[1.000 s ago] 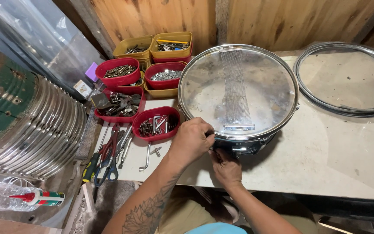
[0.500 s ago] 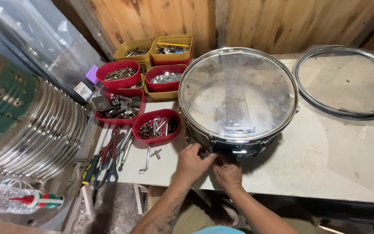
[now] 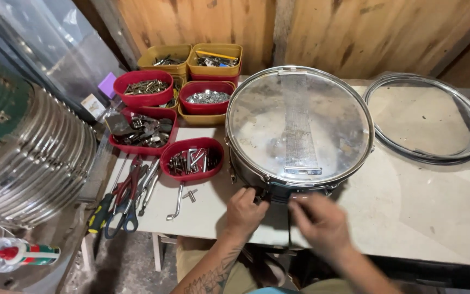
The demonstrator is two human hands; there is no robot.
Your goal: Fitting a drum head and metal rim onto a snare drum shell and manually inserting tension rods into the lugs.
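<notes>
Both hands work at the near rim of the snare drum [image 3: 299, 130], which sits on the desk [image 3: 420, 201]. Left hand [image 3: 244, 209] fingers curl onto the rim hardware; right hand [image 3: 318, 218] is blurred, grip unreadable. Risk: a slip could push the drum toward the red tray [image 3: 191, 159] of parts.

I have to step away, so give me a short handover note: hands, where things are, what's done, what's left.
Left hand: at the near rim of the snare drum; grip hidden.
Right hand: blurred, just off the drum's near side; nothing visibly held.
Drum lies on the table, snare wires up. Spare hoop sits right, red bin of parts left, bent key loose beside it.
Done: hoop is on the drum.
Left: near-side fittings, apparently.
</notes>
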